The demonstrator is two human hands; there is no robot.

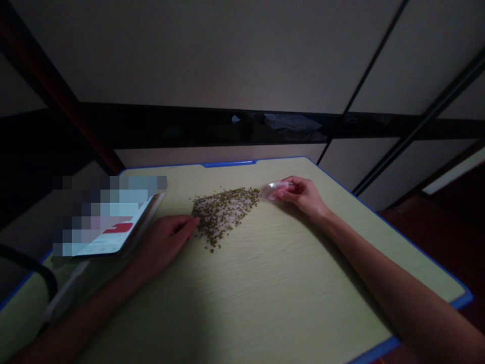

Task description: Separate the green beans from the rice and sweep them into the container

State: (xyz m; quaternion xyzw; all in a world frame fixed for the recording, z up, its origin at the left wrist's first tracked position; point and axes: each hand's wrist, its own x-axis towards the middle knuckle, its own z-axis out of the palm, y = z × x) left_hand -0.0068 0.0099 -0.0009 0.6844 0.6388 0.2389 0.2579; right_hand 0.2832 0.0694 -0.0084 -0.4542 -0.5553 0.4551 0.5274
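Note:
A spread of small green beans mixed with white grains [223, 212] lies on the table. My left hand [168, 235] rests at its left edge, thumb and fingers pressed together, the fingertips touching the nearest beans. What the pinch holds, if anything, is too small to see. To the right of the spread, my right hand [303, 194] grips a small clear plastic dish [270, 190], tilted with its rim towards the beans. Pink shows through the plastic, perhaps the fingers behind it. Part of the dish is hidden by the hand.
The pale table [265, 293] has a blue edge and a blue handle [229, 164] at the back. A tablet with a lit screen [109, 237], partly blurred out, stands propped at the left beside a dark cable [41, 268]. Cabinet doors [212, 55] rise behind the table.

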